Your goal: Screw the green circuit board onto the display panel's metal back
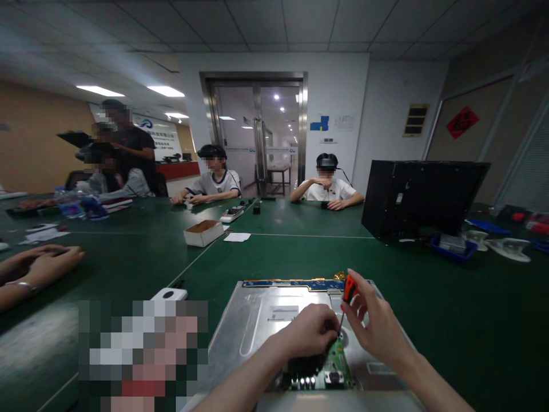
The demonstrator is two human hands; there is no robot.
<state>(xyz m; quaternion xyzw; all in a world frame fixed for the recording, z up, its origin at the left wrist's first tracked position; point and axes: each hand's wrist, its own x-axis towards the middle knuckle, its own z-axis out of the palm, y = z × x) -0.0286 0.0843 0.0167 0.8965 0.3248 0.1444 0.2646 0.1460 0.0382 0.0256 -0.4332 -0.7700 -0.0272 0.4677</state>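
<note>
My right hand point(377, 323) grips a screwdriver point(350, 289) by its red and black handle. The thin shaft points down to the upper edge of a green circuit board point(338, 363). Beside the shaft, my left hand point(311, 332) is closed, its fingertips pinched together over the board; what they hold, if anything, is hidden. Board and hands are over a silver metal panel point(229, 326), which looks like the back of a flat display. Along the panel's far edge runs a narrow blue circuit strip point(283, 284). Part of the green board is covered by my left hand and its shadow.
A small open cardboard box point(203, 233) and a white paper point(237, 237) lie farther back on the green table point(300, 254). At right stand a black monitor-like case point(422, 197) and a blue tray point(454, 249). Co-workers sit around; one's hands point(47, 266) rest at left.
</note>
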